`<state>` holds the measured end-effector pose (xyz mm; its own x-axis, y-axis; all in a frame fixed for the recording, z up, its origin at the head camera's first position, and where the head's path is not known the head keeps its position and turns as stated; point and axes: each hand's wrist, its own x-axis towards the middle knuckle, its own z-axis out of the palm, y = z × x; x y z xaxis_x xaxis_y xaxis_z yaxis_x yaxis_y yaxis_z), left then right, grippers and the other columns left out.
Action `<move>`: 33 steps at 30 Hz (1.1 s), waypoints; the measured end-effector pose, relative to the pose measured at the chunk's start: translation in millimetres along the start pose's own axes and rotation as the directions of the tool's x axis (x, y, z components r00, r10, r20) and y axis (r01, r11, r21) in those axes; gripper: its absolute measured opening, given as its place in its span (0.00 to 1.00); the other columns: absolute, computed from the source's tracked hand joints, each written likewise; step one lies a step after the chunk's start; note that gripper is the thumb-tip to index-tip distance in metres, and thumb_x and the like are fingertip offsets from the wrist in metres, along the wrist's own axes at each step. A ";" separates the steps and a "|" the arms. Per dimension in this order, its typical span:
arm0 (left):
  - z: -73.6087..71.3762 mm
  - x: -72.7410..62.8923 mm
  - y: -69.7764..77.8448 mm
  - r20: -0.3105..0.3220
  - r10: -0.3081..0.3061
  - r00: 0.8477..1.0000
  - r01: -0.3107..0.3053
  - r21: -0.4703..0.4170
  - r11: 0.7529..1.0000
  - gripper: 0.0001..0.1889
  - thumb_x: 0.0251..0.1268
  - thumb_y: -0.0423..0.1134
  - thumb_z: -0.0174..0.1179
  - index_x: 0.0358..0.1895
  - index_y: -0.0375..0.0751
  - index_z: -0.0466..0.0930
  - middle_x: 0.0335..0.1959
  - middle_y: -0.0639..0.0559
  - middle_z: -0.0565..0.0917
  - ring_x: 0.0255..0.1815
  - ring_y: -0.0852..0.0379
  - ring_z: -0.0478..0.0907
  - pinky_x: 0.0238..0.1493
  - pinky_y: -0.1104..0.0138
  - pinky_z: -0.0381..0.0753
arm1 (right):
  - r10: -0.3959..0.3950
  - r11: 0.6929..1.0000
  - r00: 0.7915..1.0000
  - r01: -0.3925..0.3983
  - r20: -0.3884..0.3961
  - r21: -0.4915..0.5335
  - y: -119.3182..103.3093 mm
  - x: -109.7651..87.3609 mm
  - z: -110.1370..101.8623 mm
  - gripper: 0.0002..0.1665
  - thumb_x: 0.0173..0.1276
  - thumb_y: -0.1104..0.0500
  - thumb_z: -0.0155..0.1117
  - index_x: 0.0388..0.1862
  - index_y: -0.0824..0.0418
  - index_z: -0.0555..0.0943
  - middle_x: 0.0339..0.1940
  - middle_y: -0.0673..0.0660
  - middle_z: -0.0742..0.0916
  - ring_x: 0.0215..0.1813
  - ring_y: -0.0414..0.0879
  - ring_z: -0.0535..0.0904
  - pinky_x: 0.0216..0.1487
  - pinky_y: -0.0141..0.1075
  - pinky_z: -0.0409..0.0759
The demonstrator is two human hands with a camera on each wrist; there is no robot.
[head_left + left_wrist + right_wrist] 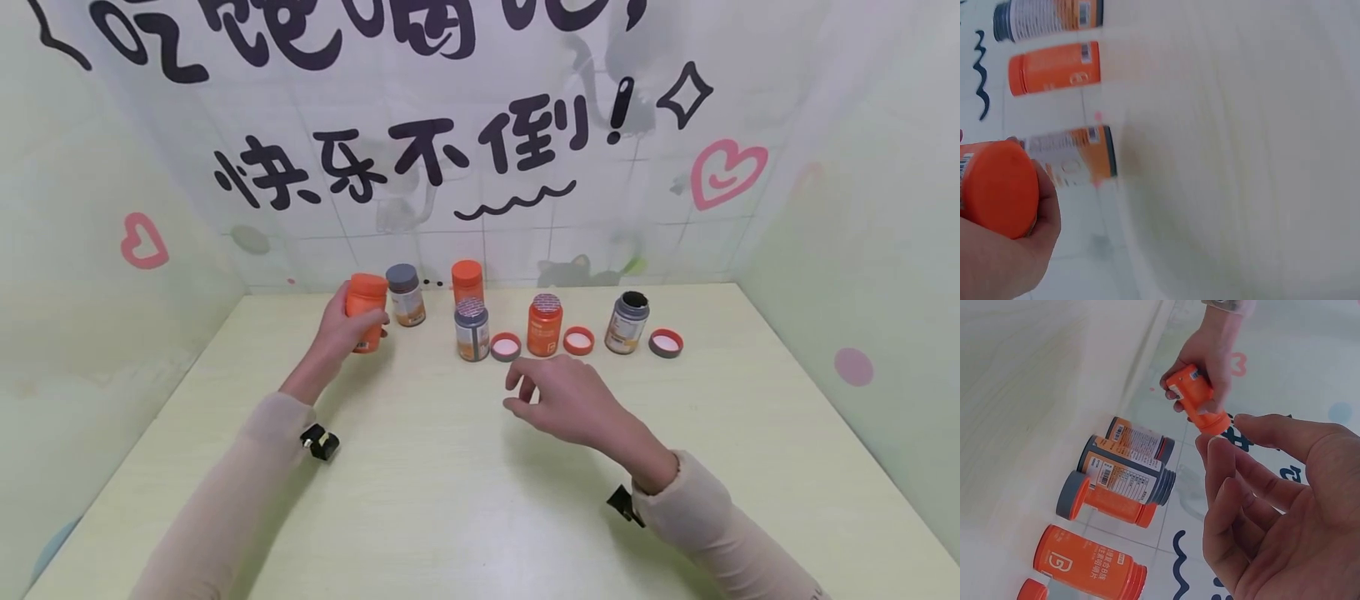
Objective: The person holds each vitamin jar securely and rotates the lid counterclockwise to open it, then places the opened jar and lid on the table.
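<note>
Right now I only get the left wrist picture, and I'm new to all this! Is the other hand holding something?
Observer: No, the right hand holds nothing.
Operator: Oh! And is anything lying loose on the table?
Observer: Yes, three round lids, with their pale insides showing.
Operator: What stands farthest right among the things in the head view's row, lids aside?
Observer: A lidless grey bottle whose mouth looks dark.

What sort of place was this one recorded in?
Probably a small table booth, perhaps made for recording: a pale table enclosed on three sides by whitish walls, with big black writing across the back one.
</note>
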<state>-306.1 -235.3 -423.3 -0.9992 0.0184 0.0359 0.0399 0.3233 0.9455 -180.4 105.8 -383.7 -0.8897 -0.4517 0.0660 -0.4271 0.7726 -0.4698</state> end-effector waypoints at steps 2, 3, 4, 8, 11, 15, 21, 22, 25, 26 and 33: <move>7.5 -5.6 4.7 0.023 0.019 1.000 -0.019 -0.012 1.000 0.27 0.66 0.38 0.59 0.67 0.47 0.63 0.49 0.47 0.75 0.34 0.55 0.84 0.41 0.63 0.86 | 0.004 1.000 1.000 -0.004 0.002 0.002 0.0 -0.1 -0.1 0.11 0.66 0.51 0.74 0.45 0.50 0.86 0.34 0.47 0.91 0.30 0.37 0.81 0.31 0.34 0.78; 11.1 -8.5 7.1 0.032 0.027 0.999 -0.027 -0.017 0.999 0.27 0.65 0.37 0.59 0.67 0.46 0.63 0.48 0.47 0.75 0.35 0.54 0.84 0.41 0.63 0.86 | 0.006 1.000 1.000 -0.006 0.003 0.004 -0.1 -0.2 -0.1 0.11 0.66 0.51 0.74 0.46 0.50 0.86 0.34 0.47 0.90 0.30 0.37 0.81 0.31 0.34 0.78; 14.6 -11.3 9.4 0.039 0.033 0.999 -0.033 -0.023 0.999 0.27 0.65 0.36 0.59 0.66 0.45 0.64 0.47 0.46 0.75 0.34 0.53 0.83 0.40 0.62 0.87 | 0.008 1.000 1.000 -0.008 0.003 0.004 -0.3 -0.4 0.0 0.11 0.66 0.51 0.74 0.46 0.50 0.86 0.34 0.47 0.90 0.29 0.37 0.80 0.31 0.34 0.78; 27.9 -21.7 18.4 0.073 0.049 0.996 -0.049 -0.006 0.999 0.27 0.64 0.35 0.61 0.66 0.43 0.66 0.47 0.44 0.76 0.36 0.47 0.82 0.37 0.61 0.86 | 0.011 1.000 1.000 -0.011 -0.001 0.005 0.0 -0.7 0.9 0.11 0.67 0.51 0.73 0.46 0.51 0.86 0.34 0.47 0.90 0.29 0.37 0.80 0.31 0.34 0.78; 38.7 -28.9 24.4 0.109 0.046 0.993 -0.049 0.023 0.999 0.28 0.63 0.36 0.65 0.66 0.42 0.68 0.48 0.42 0.76 0.35 0.45 0.81 0.36 0.61 0.85 | 0.018 1.000 1.000 -0.018 -0.001 0.013 0.2 -1.2 1.4 0.12 0.67 0.50 0.72 0.47 0.51 0.86 0.34 0.47 0.90 0.28 0.37 0.80 0.30 0.34 0.77; 54.9 -40.1 32.4 0.152 0.042 0.987 -0.050 0.047 0.998 0.27 0.62 0.37 0.67 0.64 0.44 0.70 0.47 0.40 0.77 0.33 0.45 0.81 0.35 0.60 0.85 | 0.027 0.999 1.000 -0.026 -0.015 0.025 0.6 -1.5 0.2 0.13 0.69 0.50 0.71 0.49 0.51 0.85 0.34 0.48 0.90 0.27 0.38 0.79 0.29 0.34 0.77; 84.4 -56.1 41.0 0.212 0.070 0.975 -0.083 0.053 0.995 0.22 0.60 0.36 0.67 0.57 0.43 0.74 0.42 0.41 0.80 0.31 0.43 0.82 0.33 0.60 0.84 | 0.035 0.999 0.995 -0.031 -0.090 0.045 3.7 -2.3 -3.4 0.14 0.70 0.49 0.69 0.51 0.52 0.85 0.33 0.49 0.90 0.26 0.38 0.79 0.28 0.34 0.77; 89.2 -58.1 41.6 0.223 0.080 0.971 -0.094 0.053 0.994 0.22 0.59 0.36 0.67 0.57 0.43 0.75 0.42 0.41 0.80 0.31 0.42 0.82 0.33 0.60 0.84 | 0.038 0.998 0.994 -0.033 -0.105 0.049 3.9 -2.5 -4.0 0.15 0.70 0.48 0.68 0.51 0.51 0.84 0.33 0.49 0.90 0.26 0.38 0.79 0.28 0.34 0.77; 101.8 -61.9 43.1 0.246 0.105 0.963 -0.124 0.061 0.990 0.21 0.58 0.37 0.67 0.56 0.46 0.76 0.41 0.43 0.82 0.32 0.42 0.83 0.34 0.59 0.84 | 0.045 0.997 0.986 -0.035 -0.162 0.063 4.6 -3.0 -5.5 0.18 0.69 0.44 0.69 0.52 0.51 0.83 0.31 0.48 0.90 0.24 0.39 0.78 0.26 0.34 0.76; 105.2 -62.4 43.6 0.250 0.112 0.962 -0.132 0.066 0.989 0.21 0.58 0.37 0.68 0.56 0.48 0.77 0.42 0.44 0.82 0.32 0.42 0.83 0.34 0.59 0.85 | 0.048 0.997 0.982 -0.036 -0.183 0.070 4.9 -3.1 -5.9 0.19 0.69 0.43 0.69 0.52 0.51 0.82 0.31 0.48 0.89 0.24 0.39 0.78 0.25 0.35 0.76; 122.1 -75.4 54.5 0.279 0.135 0.951 -0.173 0.114 0.978 0.24 0.57 0.40 0.71 0.57 0.53 0.77 0.42 0.47 0.83 0.33 0.47 0.83 0.35 0.59 0.85 | 0.065 0.992 0.967 -0.035 -0.246 0.123 6.5 -2.0 -8.8 0.31 0.66 0.36 0.70 0.57 0.54 0.77 0.29 0.46 0.87 0.23 0.39 0.78 0.27 0.36 0.76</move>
<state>-227.9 -103.5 -413.9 -0.9428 0.3255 0.0713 0.2122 0.4213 0.8817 -182.8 115.7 -379.1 -0.9279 -0.2765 0.2501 -0.3721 0.7271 -0.5769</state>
